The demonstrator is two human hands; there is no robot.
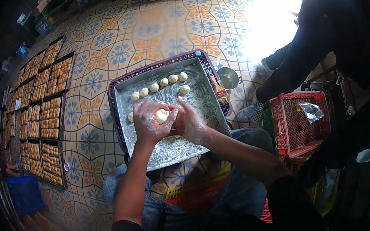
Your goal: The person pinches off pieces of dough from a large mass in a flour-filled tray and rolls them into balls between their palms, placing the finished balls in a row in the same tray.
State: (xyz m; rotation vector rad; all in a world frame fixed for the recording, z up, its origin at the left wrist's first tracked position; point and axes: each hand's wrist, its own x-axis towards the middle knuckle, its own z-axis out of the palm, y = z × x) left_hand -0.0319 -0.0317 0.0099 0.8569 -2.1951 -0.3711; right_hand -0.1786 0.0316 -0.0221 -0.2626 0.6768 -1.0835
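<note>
My left hand (pixel 149 123) and my right hand (pixel 191 123) meet over a greased metal baking tray (pixel 201 99), both dusted with flour. Together they pinch a pale dough ball (pixel 162 115) between the fingertips. The tray rests on a purple crate (pixel 113 93) set on the tiled floor. A curved row of several small dough balls (pixel 159 85) lies along the tray's far side, and another ball (pixel 184 89) sits just below the row's right end. One more ball (pixel 130 117) peeks out left of my left hand.
Dark trays of golden baked pieces (pixel 42 112) cover the floor at left. A brush (pixel 219 89) and a small metal bowl (pixel 228 78) sit right of the tray. A red crate (pixel 297 124) stands at right, beside a person in dark clothes (pixel 320 33). Blue crate (pixel 25 193) at lower left.
</note>
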